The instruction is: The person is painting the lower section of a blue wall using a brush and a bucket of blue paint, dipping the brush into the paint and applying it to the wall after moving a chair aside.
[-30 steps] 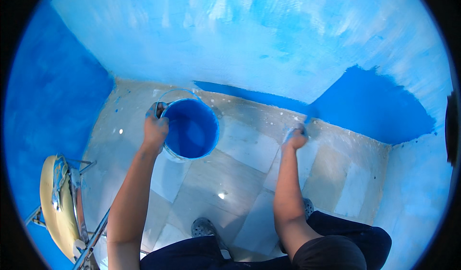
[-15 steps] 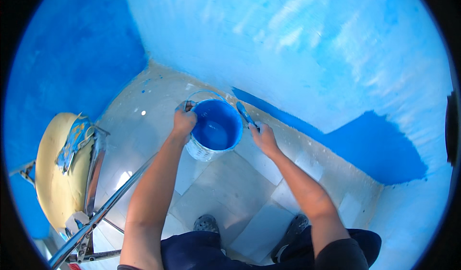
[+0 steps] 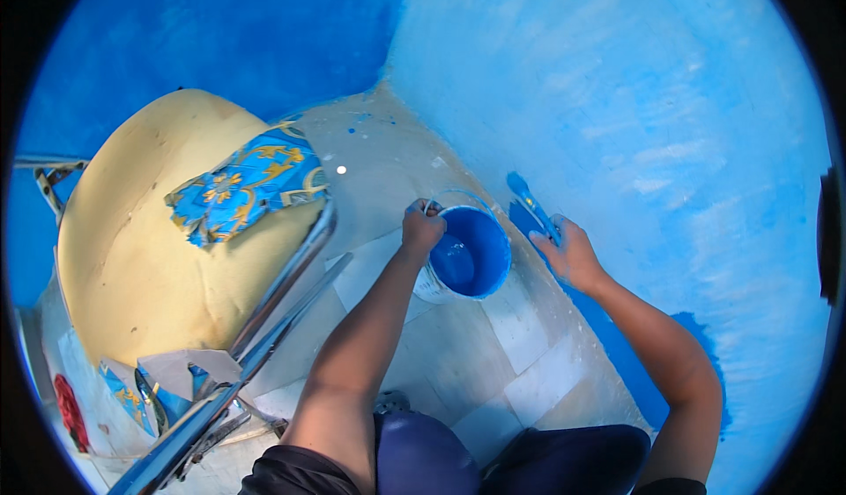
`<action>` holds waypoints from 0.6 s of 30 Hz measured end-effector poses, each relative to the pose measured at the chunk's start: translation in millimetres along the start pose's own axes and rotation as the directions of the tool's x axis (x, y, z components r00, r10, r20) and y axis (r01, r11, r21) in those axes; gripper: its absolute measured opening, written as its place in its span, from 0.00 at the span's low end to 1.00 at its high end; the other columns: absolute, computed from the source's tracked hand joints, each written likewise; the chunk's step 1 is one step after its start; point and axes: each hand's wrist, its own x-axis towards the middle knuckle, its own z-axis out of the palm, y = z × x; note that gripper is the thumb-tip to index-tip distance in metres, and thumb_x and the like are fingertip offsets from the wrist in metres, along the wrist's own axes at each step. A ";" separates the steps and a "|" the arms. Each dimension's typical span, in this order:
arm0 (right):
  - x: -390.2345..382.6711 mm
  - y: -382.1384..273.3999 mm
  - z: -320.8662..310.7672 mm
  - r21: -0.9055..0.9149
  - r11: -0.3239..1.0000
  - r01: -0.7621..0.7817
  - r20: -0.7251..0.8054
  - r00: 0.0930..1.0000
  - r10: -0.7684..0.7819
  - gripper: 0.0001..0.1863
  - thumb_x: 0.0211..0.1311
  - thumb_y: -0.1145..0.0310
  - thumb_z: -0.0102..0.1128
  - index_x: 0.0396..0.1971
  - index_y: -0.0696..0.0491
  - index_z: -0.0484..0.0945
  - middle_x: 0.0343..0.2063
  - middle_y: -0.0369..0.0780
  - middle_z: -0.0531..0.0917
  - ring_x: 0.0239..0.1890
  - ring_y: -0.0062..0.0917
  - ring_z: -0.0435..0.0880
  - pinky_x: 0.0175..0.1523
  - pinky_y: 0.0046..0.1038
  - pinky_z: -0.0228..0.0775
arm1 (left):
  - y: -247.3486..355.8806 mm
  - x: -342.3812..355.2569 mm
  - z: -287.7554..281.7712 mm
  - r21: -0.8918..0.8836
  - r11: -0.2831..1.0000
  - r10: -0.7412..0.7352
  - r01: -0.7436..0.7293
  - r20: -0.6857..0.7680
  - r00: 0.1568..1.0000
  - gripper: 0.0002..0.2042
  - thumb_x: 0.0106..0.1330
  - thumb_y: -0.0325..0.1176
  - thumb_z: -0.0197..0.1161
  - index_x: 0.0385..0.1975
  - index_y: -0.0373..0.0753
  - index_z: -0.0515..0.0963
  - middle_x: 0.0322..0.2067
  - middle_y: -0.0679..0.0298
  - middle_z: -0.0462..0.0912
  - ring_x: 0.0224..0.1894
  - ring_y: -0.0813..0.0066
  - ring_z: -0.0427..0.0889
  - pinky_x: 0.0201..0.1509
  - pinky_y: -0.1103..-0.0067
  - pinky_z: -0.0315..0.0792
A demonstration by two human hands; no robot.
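Observation:
My left hand [image 3: 424, 225] is closed on the rim and handle of a white bucket [image 3: 434, 285] at its left side. Blue paint [image 3: 456, 260] lies inside the bucket, and its thin wire handle arches over the far rim. In my right hand [image 3: 571, 255] is a paintbrush [image 3: 534, 204], gripped by its handle. Its blue-coated bristles point up and to the left, close to or touching the light blue wall [image 3: 608, 116]; which of the two I cannot tell. Below the brush, a darker blue painted strip [image 3: 589, 306] runs along the foot of the wall.
On the left stands a chair with a worn yellow foam pad [image 3: 141, 257], a torn patterned cloth [image 3: 251, 182] and a metal tube frame [image 3: 291, 297]. A dark blue wall [image 3: 238, 33] meets the light one at the far corner. The tiled floor [image 3: 423, 345] has paint spots.
My view has swung left, bringing more of the chair in. The brush has gone from beside the bucket, over the floor, up to the wall. My left hand keeps its hold on the bucket.

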 end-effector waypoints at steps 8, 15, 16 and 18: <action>51.9 -53.2 29.0 0.244 0.959 0.145 -0.152 0.982 -0.110 0.19 0.66 0.57 0.58 0.31 0.62 0.73 0.21 0.49 0.75 0.25 0.38 0.76 0.34 0.37 0.67 | 18.0 -14.1 -25.2 0.155 0.980 0.132 -0.128 -0.017 0.991 0.19 0.50 0.26 0.67 0.44 0.35 0.72 0.42 0.58 0.81 0.44 0.68 0.81 0.47 0.74 0.74; 116.6 -75.0 40.8 0.683 0.728 0.069 -0.052 0.998 -0.046 0.17 0.70 0.56 0.54 0.33 0.57 0.71 0.22 0.37 0.77 0.26 0.22 0.76 0.30 0.27 0.67 | 84.6 -58.7 -36.7 0.515 0.786 0.436 -0.343 -0.067 0.897 0.20 0.54 0.29 0.64 0.48 0.36 0.71 0.47 0.54 0.78 0.51 0.56 0.78 0.54 0.66 0.71; 128.5 -82.6 41.6 0.757 0.651 0.053 -0.021 0.998 -0.056 0.16 0.71 0.56 0.53 0.34 0.56 0.71 0.23 0.36 0.78 0.26 0.21 0.76 0.31 0.26 0.68 | 99.7 -68.5 -40.2 0.531 0.757 0.460 -0.381 -0.018 0.888 0.21 0.55 0.29 0.64 0.49 0.36 0.71 0.47 0.54 0.78 0.53 0.56 0.77 0.55 0.66 0.70; 150.5 -97.3 49.0 0.841 0.531 0.105 -0.040 0.990 -0.133 0.16 0.72 0.57 0.52 0.38 0.56 0.71 0.26 0.37 0.80 0.29 0.21 0.78 0.32 0.26 0.70 | 141.8 -99.2 -52.5 0.683 0.598 0.547 -0.420 0.035 0.836 0.21 0.55 0.29 0.64 0.50 0.37 0.71 0.48 0.53 0.76 0.54 0.54 0.75 0.57 0.66 0.67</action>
